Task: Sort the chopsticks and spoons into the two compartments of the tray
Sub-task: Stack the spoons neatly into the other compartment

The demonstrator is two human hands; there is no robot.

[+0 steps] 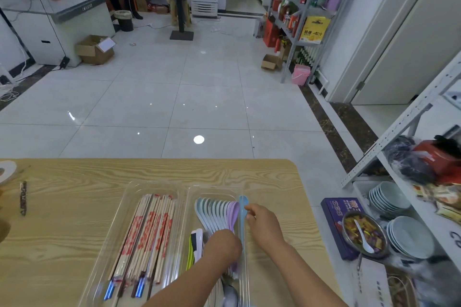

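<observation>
A clear plastic tray (184, 189) with two long compartments lies on the wooden table. Its left compartment holds several wrapped chopsticks (147, 234). In the right compartment stands a nested row of pale blue and purple spoons (217, 212). My right hand (264, 225) pinches a light blue spoon (242, 209) at the right end of that row, along the tray's right wall. My left hand (222, 247) rests closed over the spoon handles nearer me and hides them. Metal spoons (229, 294) lie at the near end of the right compartment.
A dark wrapped stick (23, 198) and a tape roll (6, 171) lie at the table's far left. To the right stand a purple box (336, 222), a metal bowl with sweets (364, 234) and stacked plates (409, 237) on a shelf. Other people work far behind.
</observation>
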